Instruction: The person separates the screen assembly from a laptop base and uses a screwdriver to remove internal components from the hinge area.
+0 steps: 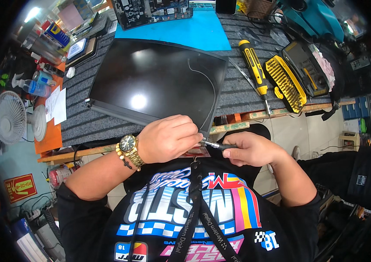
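Observation:
A black laptop screen lies face up and slightly turned on the striped mat, a thin grey cable curving over its right side. At its near right corner my left hand is closed, fingertips pinched together; what they hold there is hidden. My right hand grips a screwdriver with a dark handle and metal shaft. Its shaft points left, its tip end meeting my left fingertips at the screen's corner.
A yellow-and-black screwdriver, a yellow bit holder and a dark bit case lie to the right. Beyond the screen are a blue mat and an opened laptop base. A white fan stands left.

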Available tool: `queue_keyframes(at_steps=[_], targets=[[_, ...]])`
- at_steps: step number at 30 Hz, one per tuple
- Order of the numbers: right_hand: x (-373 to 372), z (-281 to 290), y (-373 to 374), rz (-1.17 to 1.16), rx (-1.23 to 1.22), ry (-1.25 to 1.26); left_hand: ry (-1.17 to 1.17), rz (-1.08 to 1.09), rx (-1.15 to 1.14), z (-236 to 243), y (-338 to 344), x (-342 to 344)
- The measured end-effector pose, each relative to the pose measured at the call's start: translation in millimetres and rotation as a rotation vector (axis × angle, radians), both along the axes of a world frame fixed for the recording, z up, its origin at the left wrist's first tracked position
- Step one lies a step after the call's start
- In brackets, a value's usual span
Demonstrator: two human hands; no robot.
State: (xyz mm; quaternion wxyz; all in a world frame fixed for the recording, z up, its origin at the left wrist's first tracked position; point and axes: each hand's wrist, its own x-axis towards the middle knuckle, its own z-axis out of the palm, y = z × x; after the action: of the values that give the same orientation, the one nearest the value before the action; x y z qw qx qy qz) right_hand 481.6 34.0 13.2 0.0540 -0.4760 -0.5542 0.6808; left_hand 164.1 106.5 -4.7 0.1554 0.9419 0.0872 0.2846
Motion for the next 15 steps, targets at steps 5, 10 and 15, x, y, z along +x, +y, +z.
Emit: queue_keyframes(at_steps=[5,10,15], targets=[[-13.1,6.5,-5.0,0.008,0.288,-0.126,0.0,0.002,-0.037,-4.5,-1.4,-1.1],[-21.9,12.3,-15.9,-0.003,0.456,-0.217,0.015,-0.01,-0.041,-3.0,0.2,-1.4],[-27.8,14.7,-21.0,-0.061,0.503,-0.241,0.005,-0.011,-0.039,-3.6,-0.3,-1.0]])
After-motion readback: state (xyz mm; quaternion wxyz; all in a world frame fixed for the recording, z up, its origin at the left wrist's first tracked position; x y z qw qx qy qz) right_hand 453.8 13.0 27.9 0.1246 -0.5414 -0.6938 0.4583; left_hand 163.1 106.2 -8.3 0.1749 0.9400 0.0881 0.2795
